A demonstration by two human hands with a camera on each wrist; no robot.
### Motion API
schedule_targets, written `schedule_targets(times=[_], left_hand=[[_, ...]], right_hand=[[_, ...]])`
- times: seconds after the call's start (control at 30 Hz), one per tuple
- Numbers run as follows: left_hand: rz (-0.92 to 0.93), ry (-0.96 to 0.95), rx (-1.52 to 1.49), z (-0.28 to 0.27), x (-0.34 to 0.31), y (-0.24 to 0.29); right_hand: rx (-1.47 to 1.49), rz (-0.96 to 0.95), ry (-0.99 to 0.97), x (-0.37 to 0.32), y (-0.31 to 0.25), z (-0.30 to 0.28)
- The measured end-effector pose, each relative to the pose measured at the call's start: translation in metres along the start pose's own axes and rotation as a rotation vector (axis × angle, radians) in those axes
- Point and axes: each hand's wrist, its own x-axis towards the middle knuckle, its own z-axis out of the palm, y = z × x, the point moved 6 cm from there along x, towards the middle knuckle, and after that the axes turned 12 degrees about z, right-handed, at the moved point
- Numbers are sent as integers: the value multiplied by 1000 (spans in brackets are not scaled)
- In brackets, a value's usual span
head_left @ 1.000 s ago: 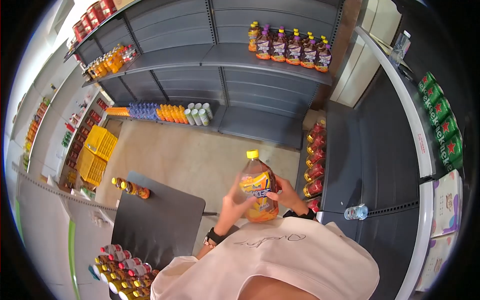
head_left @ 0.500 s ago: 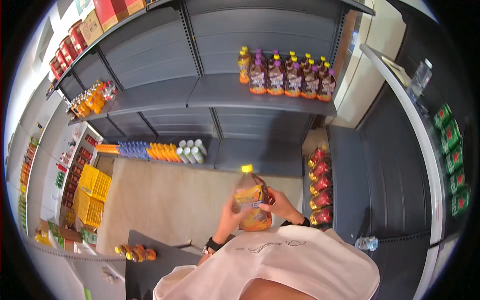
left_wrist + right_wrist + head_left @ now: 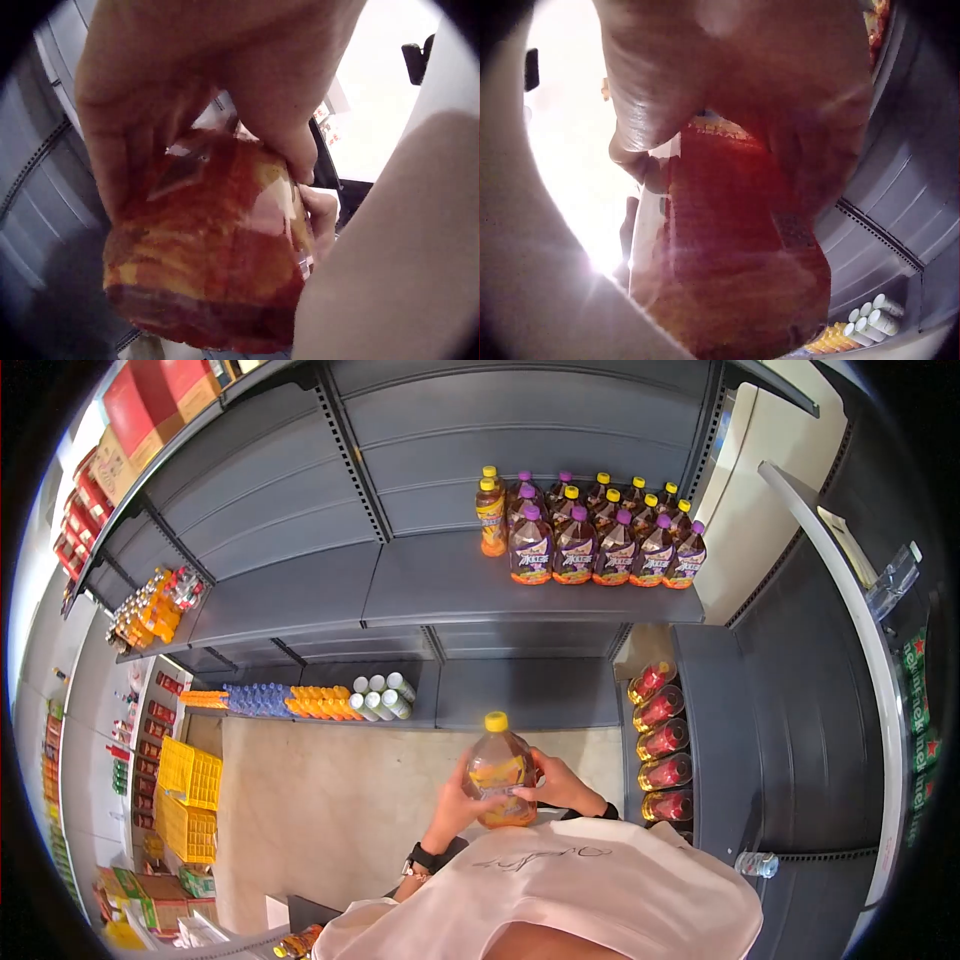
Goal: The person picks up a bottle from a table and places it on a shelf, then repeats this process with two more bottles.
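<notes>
A large drink bottle (image 3: 497,768) with a yellow cap and an orange-and-yellow label stands upright between both hands, in front of the chest. The left hand (image 3: 455,807) grips its left side, thumb across the front. From the other side the right hand (image 3: 562,784) holds it, its thumb also over the label. In the left wrist view, amber-red liquid shows through the bottle's lower part (image 3: 206,255) beneath the left palm (image 3: 217,52). The right wrist view has the right hand (image 3: 742,67) curved round the bottle's red-lit side (image 3: 727,225).
Ahead, a grey shelf (image 3: 290,595) bears rows of dark bottles (image 3: 575,550) with purple and yellow caps. White cans (image 3: 380,705) and orange bottles stand on the lower shelf. Red bottles (image 3: 663,740) line the right side, near a small water bottle (image 3: 757,863). Yellow crates (image 3: 190,775) stand left.
The view has moved toward the shelf; the dark bottles look larger and the table has slid mostly out of sight at the bottom. Both hands keep their grip on the bottle.
</notes>
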Motion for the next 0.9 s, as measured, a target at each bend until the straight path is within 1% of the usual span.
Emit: schedule_targets(times=[0.03,0.07,0.1,0.13,0.17,0.2,0.23,0.27,0.33,0.37,0.4,0.43,0.47,0.5,0.53,0.6,0.63,0.67,0.7,0.73,0.8,0.83,0.87,0.9], left_hand=[[-9,-10,-1,-4,7,-1],[-8,-59,49,-6,14,-2],[-5,-107,99,-8,21,-2],[-11,-112,97,-11,28,-3],[1,-140,211,-15,36,-1],[14,-166,325,-18,44,2],[8,-170,323,-19,51,6],[-19,-151,349,-20,58,10],[-50,-141,375,-25,74,10],[-76,-130,371,-28,83,7],[-100,-118,369,-32,92,4],[-103,-124,372,-36,103,1],[-62,-97,362,-42,113,-2],[-15,-68,354,-49,128,-3],[-21,-70,358,-55,143,-7],[208,-14,370,-65,182,3],[191,-6,407,-69,200,17],[173,-2,447,-73,219,31],[166,-1,380,-78,239,33],[237,-1,288,-82,261,32],[256,-26,337,-89,300,36],[254,-42,345,-91,316,35],[252,-45,373,-95,335,29],[252,-51,401,-98,352,22]], right_hand=[[-32,7,-12,6,2,-1],[-27,15,-6,10,3,-5],[-56,59,-27,13,2,-6],[-85,101,-51,18,2,-7],[-81,107,-50,23,0,-9],[-90,54,-51,30,-6,-12],[-98,2,-52,36,-12,-14],[-92,9,-50,45,-14,-17],[-269,-155,28,61,-33,-27],[-283,-77,-4,71,-35,-29],[-277,-74,0,84,-38,-33],[-278,-134,23,96,-43,-37],[-277,-190,42,106,-47,-40],[-304,-181,52,118,-50,-45],[-297,-179,51,132,-53,-49],[-281,-273,138,159,-67,-65],[-274,-268,135,174,-73,-70],[-273,-343,250,186,-86,-80],[-272,-419,369,195,-95,-88],[-264,-418,378,207,-98,-89],[-97,-210,505,232,-90,-104],[-90,-124,500,239,-92,-107],[-77,-124,514,248,-88,-111],[-85,-116,426,262,-78,-108]])
